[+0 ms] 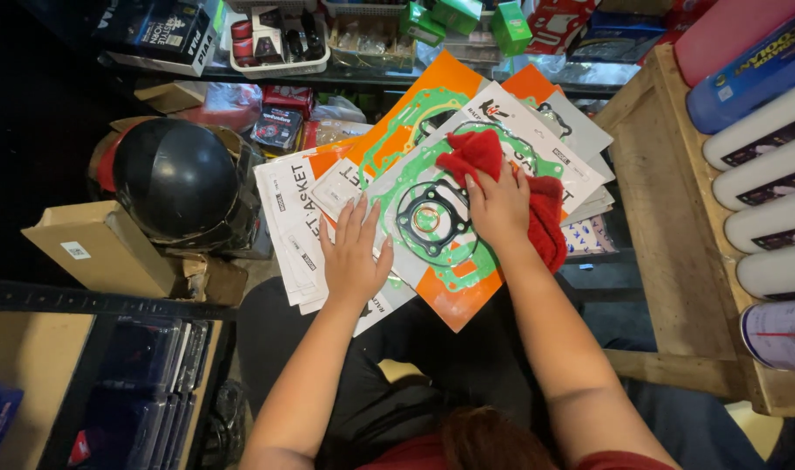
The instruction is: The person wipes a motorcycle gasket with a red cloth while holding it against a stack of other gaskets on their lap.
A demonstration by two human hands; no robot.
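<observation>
A fanned pile of flat gasket packs lies across my lap, clear sleeves on orange and white backing cards. The top pack [432,228] shows green and black gaskets. My left hand [356,252] rests flat on it, fingers spread, holding nothing. My right hand [498,206] presses a red cloth [545,218] onto the upper right part of that pack; the cloth bunches above the fingers and trails down past the wrist. More packs [297,218] stick out to the left and upper right beneath it.
A black helmet [178,178] sits on cardboard boxes [97,248] at left. A wooden shelf [667,218] at right carries long white and blue seat-like rolls [768,165]. Small boxed parts and a white tray [280,39] crowd the shelf beyond. Packaged items fill a dark rack [145,374] at lower left.
</observation>
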